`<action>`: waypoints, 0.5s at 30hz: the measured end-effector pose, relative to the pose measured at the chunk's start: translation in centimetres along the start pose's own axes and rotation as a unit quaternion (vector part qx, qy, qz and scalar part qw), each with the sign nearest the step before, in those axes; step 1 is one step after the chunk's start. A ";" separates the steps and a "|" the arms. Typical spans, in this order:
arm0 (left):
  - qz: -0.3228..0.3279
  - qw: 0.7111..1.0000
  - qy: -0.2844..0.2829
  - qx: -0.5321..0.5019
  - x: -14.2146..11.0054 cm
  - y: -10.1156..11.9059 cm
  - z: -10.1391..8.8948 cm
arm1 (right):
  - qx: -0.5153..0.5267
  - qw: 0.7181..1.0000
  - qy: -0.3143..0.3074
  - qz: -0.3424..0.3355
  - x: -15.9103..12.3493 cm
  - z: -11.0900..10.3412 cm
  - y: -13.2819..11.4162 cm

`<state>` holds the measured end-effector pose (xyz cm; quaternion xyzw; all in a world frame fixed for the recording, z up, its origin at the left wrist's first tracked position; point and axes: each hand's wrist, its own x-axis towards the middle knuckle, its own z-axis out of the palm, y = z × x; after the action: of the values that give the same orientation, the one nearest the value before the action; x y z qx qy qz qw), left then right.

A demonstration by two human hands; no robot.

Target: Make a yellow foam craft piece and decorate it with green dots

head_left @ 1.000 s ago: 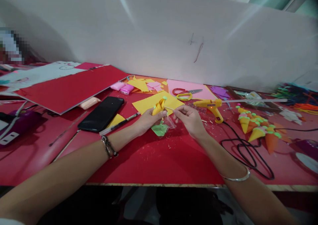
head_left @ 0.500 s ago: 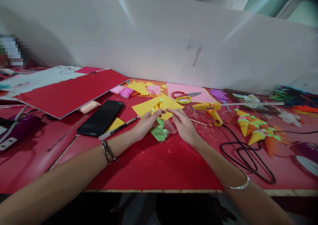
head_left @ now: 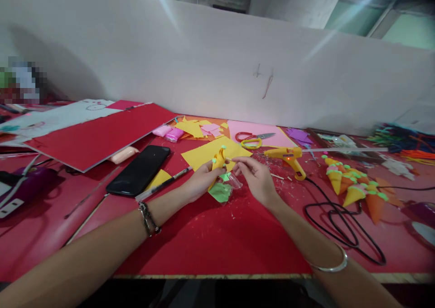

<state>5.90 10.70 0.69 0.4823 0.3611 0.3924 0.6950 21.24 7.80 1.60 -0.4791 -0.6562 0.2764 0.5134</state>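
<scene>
My left hand (head_left: 200, 179) is closed round a small yellow paper cone (head_left: 218, 159) dotted with green blobs, held above the red table (head_left: 210, 235). My right hand (head_left: 255, 176) pinches a thin stick (head_left: 234, 159) whose tip meets the cone. Beneath both hands lies a clear bag with green clay (head_left: 221, 191). A yellow paper sheet (head_left: 204, 151) lies just behind the cone.
A yellow glue gun (head_left: 287, 156) with a black cord (head_left: 340, 217) stands right of my hands. Finished cones (head_left: 353, 185) lie further right. Scissors (head_left: 251, 139) rest on pink paper. A black phone (head_left: 139, 169), a pen (head_left: 163, 185) and a red board (head_left: 95, 131) are on the left.
Both hands dipped toward the green clay bag half a second ago, then rose again with the cone. My right hand brought the stick back to the cone. The camera tilted up.
</scene>
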 end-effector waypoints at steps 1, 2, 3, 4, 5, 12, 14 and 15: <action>-0.008 1.000 -0.005 -0.002 -0.1 0.1 0.0 | 0.025 1.000 0.005 0.010 0.0 -0.1 -0.1; -0.014 1.000 -0.011 -0.002 -0.1 0.1 0.1 | 0.046 0.999 0.010 0.017 0.0 -0.1 -0.1; -0.017 1.000 -0.017 -0.002 -0.2 0.1 0.1 | 0.061 0.998 0.014 0.022 0.1 -0.1 -0.1; -0.015 1.000 -0.023 -0.001 -0.2 0.0 0.0 | 0.070 0.997 0.017 0.025 0.1 -0.1 -0.1; -0.011 1.000 -0.026 0.001 -0.1 0.0 0.0 | 0.074 0.997 0.017 0.027 0.1 -0.1 -0.1; 0.001 0.999 -0.005 0.038 0.2 -0.4 -0.3 | 0.035 0.999 0.024 0.019 0.2 -0.1 0.3; 0.007 0.999 -0.011 0.048 0.3 -0.4 -0.4 | 0.038 0.999 0.029 0.018 0.2 -0.2 0.4; 0.010 0.999 -0.015 0.050 0.3 -0.4 -0.4 | 0.043 0.998 0.030 0.019 0.2 -0.2 0.4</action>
<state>5.78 10.99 0.19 0.5259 0.3644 0.3735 0.6717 21.53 8.12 1.45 -0.4776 -0.6184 0.2993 0.5476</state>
